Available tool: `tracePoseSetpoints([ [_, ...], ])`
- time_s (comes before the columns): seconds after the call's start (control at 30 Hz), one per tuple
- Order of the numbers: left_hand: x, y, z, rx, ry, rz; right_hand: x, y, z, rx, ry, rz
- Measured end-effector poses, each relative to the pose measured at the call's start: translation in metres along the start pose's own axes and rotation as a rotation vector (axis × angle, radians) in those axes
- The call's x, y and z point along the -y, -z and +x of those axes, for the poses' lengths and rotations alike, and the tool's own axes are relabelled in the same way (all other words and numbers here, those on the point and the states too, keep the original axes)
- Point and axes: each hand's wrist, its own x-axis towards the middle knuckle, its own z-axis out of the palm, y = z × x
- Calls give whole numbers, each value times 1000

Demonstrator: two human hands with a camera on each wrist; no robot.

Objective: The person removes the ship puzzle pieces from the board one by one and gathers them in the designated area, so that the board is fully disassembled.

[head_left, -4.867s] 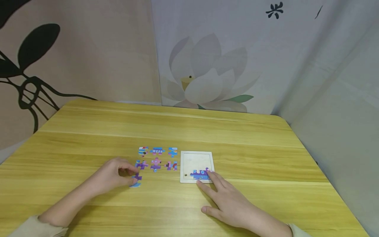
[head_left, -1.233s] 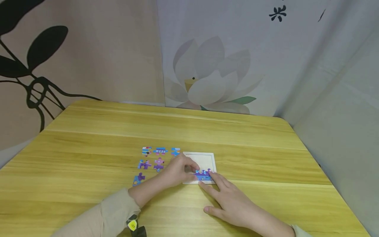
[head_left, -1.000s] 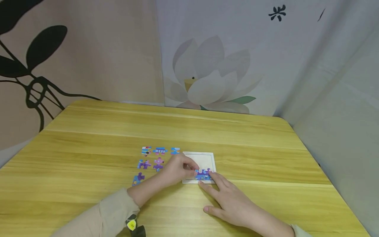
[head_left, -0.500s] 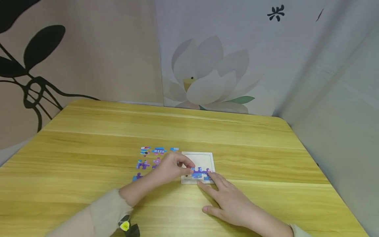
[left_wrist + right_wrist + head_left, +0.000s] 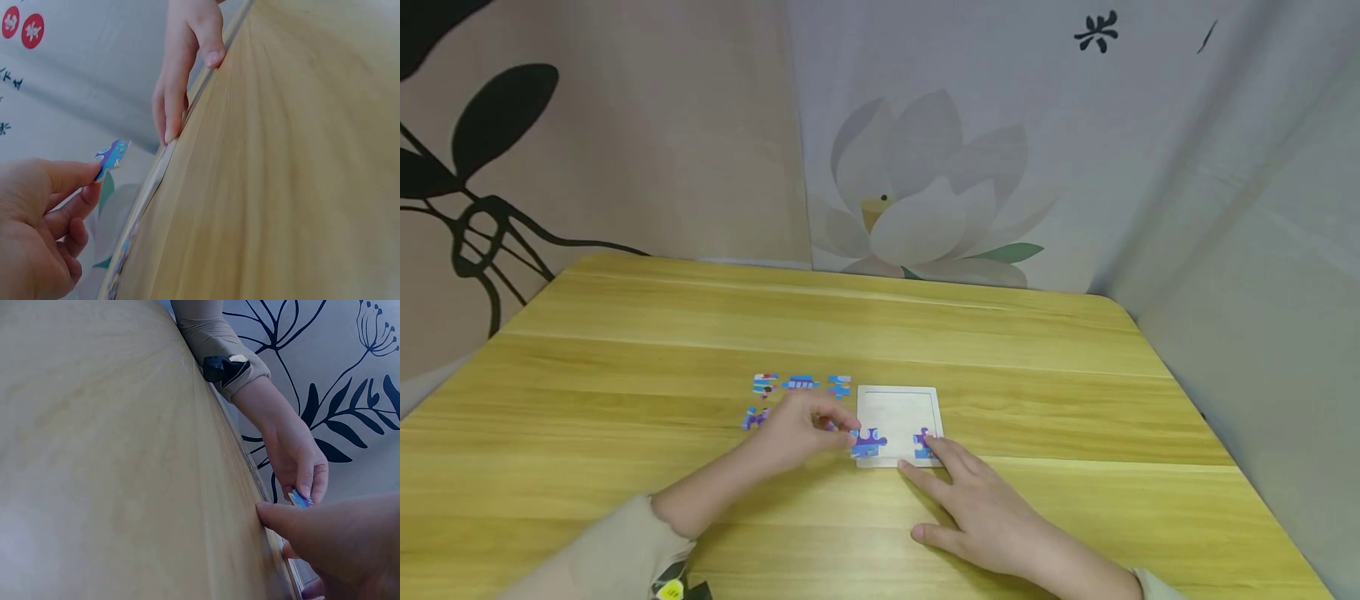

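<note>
My left hand [image 5: 790, 432] pinches a purple and blue jigsaw piece [image 5: 870, 443] between thumb and index finger, over the left side of a square white puzzle tray [image 5: 898, 410]. In the left wrist view the jigsaw piece [image 5: 112, 157] is tilted and held off the table. My right hand [image 5: 981, 504] lies with spread fingers at the tray's near right corner. Its fingertips touch a purple and blue corner piece [image 5: 920, 447] inside the tray and partly cover it.
Loose jigsaw pieces lie left of the tray on the wooden table [image 5: 1037, 375]: a back row with a blue and white piece [image 5: 801, 382], and a purple piece [image 5: 752, 419] nearer. My left hand and forearm hide others. A curtain [image 5: 700, 167] hangs behind the table.
My left hand has moved left from inside the tray, lifting the jigsaw piece away from the corner piece. A gap now separates the two. My right hand has stayed in place.
</note>
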Motion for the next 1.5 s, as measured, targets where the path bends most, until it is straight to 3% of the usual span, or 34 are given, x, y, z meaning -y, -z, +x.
tracePoseSetpoints([
  [0.17,5,10,-8,-12,-17,7,0,0,0,-13,1,-4],
  [0.5,17,28,-20,21,80,-20,-1,-1,0,-16,0,-11],
  [0.87,25,48,-33,83,93,21,0,-1,-1,-16,-1,-9],
  [1.13,27,54,-33,127,101,61,0,-1,-2,-6,-20,7],
  [1.5,27,55,-32,112,68,144,1,-1,-4,36,-71,56],
])
